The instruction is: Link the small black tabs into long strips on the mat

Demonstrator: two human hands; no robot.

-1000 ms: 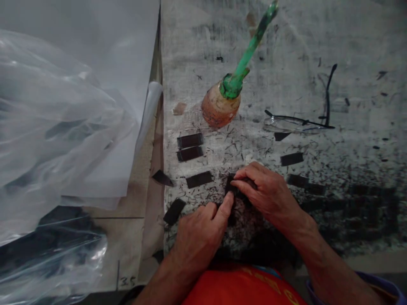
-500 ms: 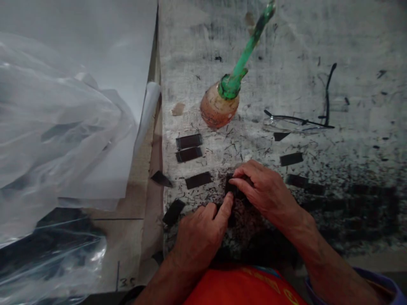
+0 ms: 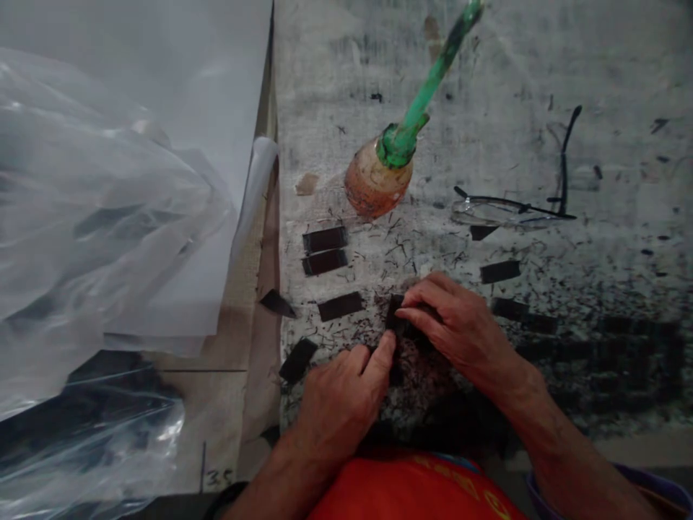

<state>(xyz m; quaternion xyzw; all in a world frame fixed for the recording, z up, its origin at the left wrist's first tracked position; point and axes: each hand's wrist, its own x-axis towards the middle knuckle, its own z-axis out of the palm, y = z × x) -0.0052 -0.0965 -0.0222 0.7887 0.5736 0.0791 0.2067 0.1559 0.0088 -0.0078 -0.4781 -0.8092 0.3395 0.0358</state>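
A small black rectangular piece (image 3: pixel 393 312) lies on the stained work surface between my hands. My left hand (image 3: pixel 346 393) rests palm down, its index finger stretched to the piece's near edge and the other fingers curled. Its thumb is hidden. From the right, my right hand (image 3: pixel 460 318) pinches at the piece with thumb and index fingertips, covering part of it. Dark material beneath the right hand is too shadowed to make out. Nearby to the left lie a single black piece (image 3: pixel 340 307), a tilted one (image 3: pixel 298 360) and a pair, the upper piece (image 3: pixel 325 239) above the other.
An orange-brown bulb-shaped bottle (image 3: pixel 377 180) with a green tube (image 3: pixel 427 94) stands beyond my hands. Eyeglasses (image 3: pixel 514 208) lie to its right. Black scraps cover the surface, with more dark pieces (image 3: pixel 611 354) at right. Clear plastic sheeting (image 3: pixel 108 217) and white paper (image 3: pixel 211 72) occupy the left.
The whole view has shifted slightly, so things sit a little further right. Both hands keep nearly the same pose at the black piece.
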